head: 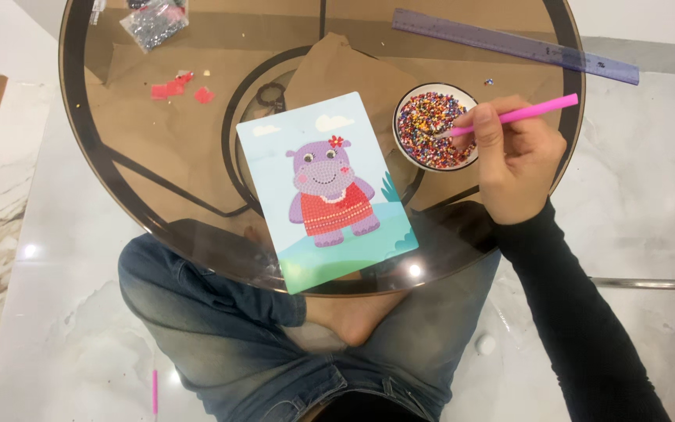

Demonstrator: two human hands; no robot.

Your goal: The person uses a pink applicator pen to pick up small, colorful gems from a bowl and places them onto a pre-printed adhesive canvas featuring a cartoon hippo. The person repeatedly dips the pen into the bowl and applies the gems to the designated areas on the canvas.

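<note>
Pink pen (521,115) in right hand (513,160)

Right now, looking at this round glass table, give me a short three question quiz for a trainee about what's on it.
1. True or false: the right hand holds a pink pen with its tip in the bowl of beads.
2. Which lies at the table's far edge? A) purple ruler B) hippo picture card C) red scraps
3. What animal is on the card, and what colour is its dress?

Key: 1 true. 2 A. 3 a purple hippo in a red dress.
</note>
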